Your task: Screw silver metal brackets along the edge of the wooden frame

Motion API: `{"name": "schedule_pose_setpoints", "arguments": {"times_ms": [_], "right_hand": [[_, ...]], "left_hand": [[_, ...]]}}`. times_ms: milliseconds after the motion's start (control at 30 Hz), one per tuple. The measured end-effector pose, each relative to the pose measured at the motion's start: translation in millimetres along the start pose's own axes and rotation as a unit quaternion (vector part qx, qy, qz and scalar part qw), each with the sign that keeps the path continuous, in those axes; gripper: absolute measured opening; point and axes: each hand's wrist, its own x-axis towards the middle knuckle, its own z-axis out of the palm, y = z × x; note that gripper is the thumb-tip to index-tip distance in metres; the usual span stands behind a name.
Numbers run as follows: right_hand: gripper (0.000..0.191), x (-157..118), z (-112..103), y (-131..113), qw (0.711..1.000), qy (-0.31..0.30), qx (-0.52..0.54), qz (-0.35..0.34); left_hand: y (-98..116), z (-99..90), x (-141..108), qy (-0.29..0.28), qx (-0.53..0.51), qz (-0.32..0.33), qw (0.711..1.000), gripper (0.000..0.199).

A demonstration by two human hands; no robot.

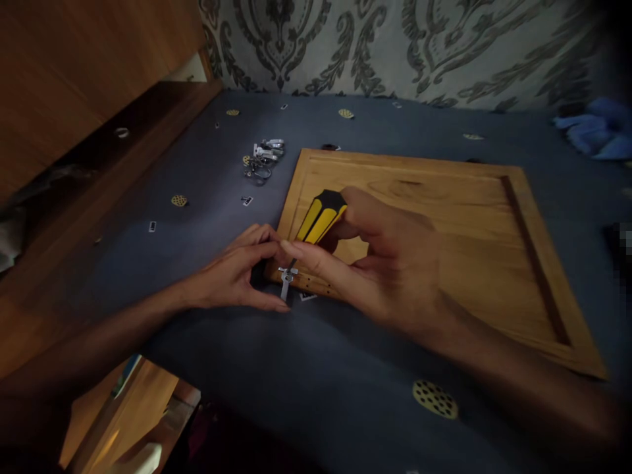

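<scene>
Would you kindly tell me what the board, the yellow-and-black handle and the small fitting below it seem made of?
Board: wood, perhaps varnished, showing grain.
Handle: probably smooth plastic or rubber, with coloured facets.
Fitting: likely metal, silvery grey, shiny.

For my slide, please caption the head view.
Right hand holds a screwdriver at a metal fitting on a wooden panel, left hand alongside.

Back: pale backdrop (340, 46) with dark leafy scrolls | far right: crumpled blue cloth (600, 130) | left: brown wooden furniture (93, 66)
</scene>
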Motion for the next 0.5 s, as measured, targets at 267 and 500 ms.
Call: {"name": "schedule_pose_setpoints", "arguments": {"times_ms": [267,500], "right_hand": [[0.031,6.2,-0.9,-0.1,0.994,-0.051,0.098,0.014],[0.015,17.7,-11.6,-2.2,0.958,-0.193,0.203,0.064]], "left_hand": [[-1.4,1.9,-0.6,-0.001,-0.018,-0.017,1.000,0.060],[-18.8,9.5,-16.2,0.014,0.026,-0.032,0.999,0.068]]}}
